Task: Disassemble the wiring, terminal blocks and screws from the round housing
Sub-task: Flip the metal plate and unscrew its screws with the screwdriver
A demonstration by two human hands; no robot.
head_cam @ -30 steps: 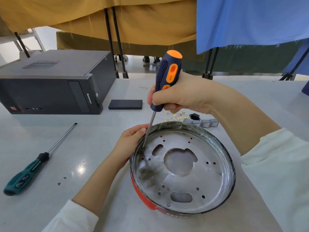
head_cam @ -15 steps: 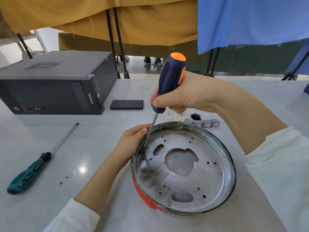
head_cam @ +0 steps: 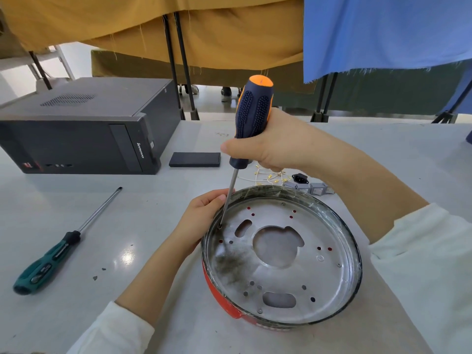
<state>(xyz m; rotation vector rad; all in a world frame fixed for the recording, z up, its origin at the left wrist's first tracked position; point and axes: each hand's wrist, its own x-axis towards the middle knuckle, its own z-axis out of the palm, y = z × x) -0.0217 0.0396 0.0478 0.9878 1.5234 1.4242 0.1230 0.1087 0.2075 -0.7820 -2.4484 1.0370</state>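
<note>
A screw is being loosened: the blue-orange screwdriver (head_cam: pixel 251 121) is gripped by the right hand (head_cam: pixel 275 146), its tip seated at the left inside edge of the round housing (head_cam: pixel 281 254), which sits near the bench's front edge and is steadied at its rim by the curled left hand (head_cam: pixel 201 215). Continued turning under downward pressure is called for next.

Screwdriver (head_cam: pixel 49 261) left of housing (head_cam: pixel 339 284)

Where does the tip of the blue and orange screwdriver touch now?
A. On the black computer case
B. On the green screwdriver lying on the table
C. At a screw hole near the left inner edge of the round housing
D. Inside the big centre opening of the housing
C: the right hand holds the blue and orange screwdriver with its tip at a hole by the left inner wall of the round housing.
</note>
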